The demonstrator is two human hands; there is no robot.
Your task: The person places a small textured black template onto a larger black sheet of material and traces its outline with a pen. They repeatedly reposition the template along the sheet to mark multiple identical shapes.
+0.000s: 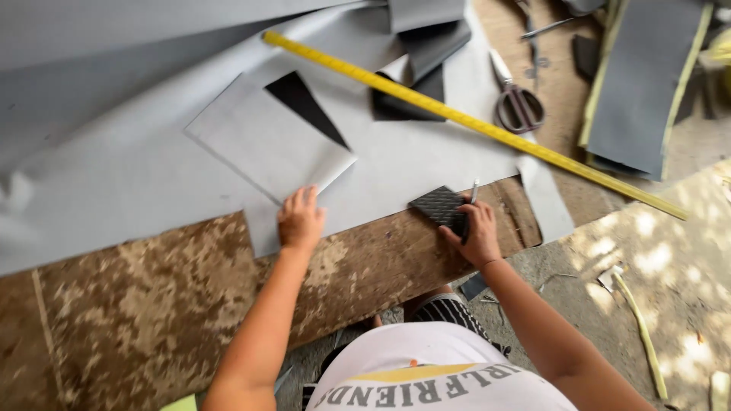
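A large grey sheet (152, 152) is spread over a worn wooden table (152, 304), filling the upper left and centre of the frame. On it, near the lower centre, the left hand (300, 219) is laid flat and open, fingers pressed on the sheet just below a loose grey panel (259, 141), beside which a black triangular gap (304, 106) is seen. To the right of centre, a small black quilted patch (440, 205) with a diamond texture is pinned against the sheet edge by the right hand (478, 232), in which a pen (474, 192) is also gripped, tip upward. A yellow tape (472, 122) is stretched diagonally from the top centre to the right edge. Above it, at upper right, scissors (516, 99) with dark red handles are lying on bare wood, and dark foam strips (647, 84) are stacked in the upper right corner. Dark offcuts (426, 53) are lying at top centre.
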